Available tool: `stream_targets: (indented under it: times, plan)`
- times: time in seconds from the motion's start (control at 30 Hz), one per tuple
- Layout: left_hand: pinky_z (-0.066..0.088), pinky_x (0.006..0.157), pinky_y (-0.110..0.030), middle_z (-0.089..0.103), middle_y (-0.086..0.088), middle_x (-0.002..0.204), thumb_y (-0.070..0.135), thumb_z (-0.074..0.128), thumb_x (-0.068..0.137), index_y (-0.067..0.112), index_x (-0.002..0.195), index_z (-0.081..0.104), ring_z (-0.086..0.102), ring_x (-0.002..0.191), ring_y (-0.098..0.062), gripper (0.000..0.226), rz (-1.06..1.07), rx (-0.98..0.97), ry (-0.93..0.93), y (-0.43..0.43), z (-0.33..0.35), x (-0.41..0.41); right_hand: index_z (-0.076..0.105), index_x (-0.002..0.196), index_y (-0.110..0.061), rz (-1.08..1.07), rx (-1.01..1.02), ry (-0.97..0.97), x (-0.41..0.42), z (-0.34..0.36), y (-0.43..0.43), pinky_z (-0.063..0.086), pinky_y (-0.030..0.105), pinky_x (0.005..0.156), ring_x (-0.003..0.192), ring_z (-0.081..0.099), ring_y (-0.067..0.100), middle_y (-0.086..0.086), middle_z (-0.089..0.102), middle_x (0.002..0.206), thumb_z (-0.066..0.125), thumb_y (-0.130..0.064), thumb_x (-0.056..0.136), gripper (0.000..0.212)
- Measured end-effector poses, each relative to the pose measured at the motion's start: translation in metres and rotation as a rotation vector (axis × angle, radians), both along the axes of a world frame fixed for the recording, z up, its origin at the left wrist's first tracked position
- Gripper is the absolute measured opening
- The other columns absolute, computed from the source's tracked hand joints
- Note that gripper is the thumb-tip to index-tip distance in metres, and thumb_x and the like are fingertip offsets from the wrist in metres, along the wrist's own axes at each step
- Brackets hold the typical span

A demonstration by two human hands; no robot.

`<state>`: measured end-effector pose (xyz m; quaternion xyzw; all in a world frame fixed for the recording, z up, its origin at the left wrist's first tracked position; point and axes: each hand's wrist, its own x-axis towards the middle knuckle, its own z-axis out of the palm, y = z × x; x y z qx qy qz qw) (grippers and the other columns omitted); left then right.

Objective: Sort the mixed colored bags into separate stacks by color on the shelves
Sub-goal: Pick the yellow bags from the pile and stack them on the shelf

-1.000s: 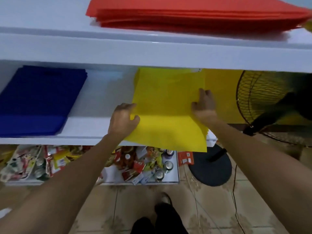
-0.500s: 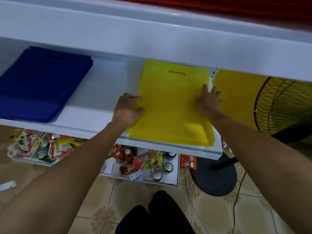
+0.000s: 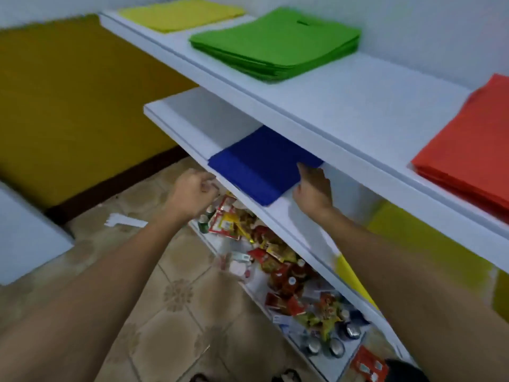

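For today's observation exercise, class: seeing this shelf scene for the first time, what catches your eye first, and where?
Bright stacks of bags stand out: a yellow stack, a green stack and a red stack on the upper shelf, a blue stack on the shelf below. The right hand touches the blue stack's edge; the left hand hovers by that shelf's front.

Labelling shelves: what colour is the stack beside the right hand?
Blue. The stack by the right hand shows best in the head view.
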<state>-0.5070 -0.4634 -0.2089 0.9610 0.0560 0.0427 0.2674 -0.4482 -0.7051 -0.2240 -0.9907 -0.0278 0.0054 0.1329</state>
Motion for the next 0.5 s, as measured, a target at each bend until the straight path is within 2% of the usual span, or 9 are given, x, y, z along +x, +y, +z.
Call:
stream_targets:
  times: [0.07,0.13,0.17,0.3,0.5]
  plan:
    - [0.041,0.090,-0.032,0.056,-0.007,0.115,0.017,0.055,0.086,0.013,0.122,0.060,0.053,0.109,-0.026,0.037,0.088,0.043,-0.035,0.051,0.023,-0.019,0.034,0.141,-0.007,0.205,0.045,-0.069,0.003,0.013,0.073,0.040,0.041,0.094,0.123,0.042,0.031,0.013,0.047,0.137,0.044,-0.005,0.088,0.054]
    - [0.040,0.090,-0.033,0.053,-0.010,0.118,0.020,0.055,0.088,0.015,0.125,0.057,0.051,0.110,-0.026,0.037,0.177,0.083,-0.068,0.103,0.044,-0.039,0.045,0.127,-0.004,0.366,0.122,-0.122,0.000,0.034,0.142,0.046,0.041,0.086,0.112,0.049,0.032,0.014,0.055,0.123,0.044,-0.003,0.086,0.041]
    - [0.040,0.089,-0.033,0.053,-0.010,0.118,0.022,0.054,0.089,0.016,0.125,0.056,0.051,0.110,-0.025,0.037,0.212,0.098,-0.090,0.127,0.053,-0.048,0.046,0.125,-0.006,0.417,0.148,-0.149,0.001,0.044,0.171,0.046,0.042,0.086,0.110,0.051,0.033,0.014,0.056,0.120,0.045,-0.003,0.086,0.039]
    - [0.041,0.088,-0.035,0.050,-0.008,0.119,0.027,0.053,0.090,0.021,0.127,0.054,0.049,0.112,-0.024,0.038,0.349,0.131,-0.137,0.211,0.087,-0.077,0.033,0.141,-0.008,0.570,0.214,-0.195,-0.004,0.087,0.274,0.039,0.043,0.098,0.122,0.044,0.031,0.014,0.047,0.134,0.044,-0.007,0.090,0.053]
    - [0.040,0.088,-0.032,0.051,-0.005,0.116,0.026,0.054,0.090,0.025,0.126,0.055,0.049,0.109,-0.021,0.036,0.431,0.169,-0.235,0.283,0.119,-0.085,0.026,0.146,-0.011,0.660,0.295,-0.219,0.007,0.120,0.358,0.037,0.041,0.102,0.131,0.036,0.028,0.012,0.039,0.143,0.041,-0.009,0.092,0.056]
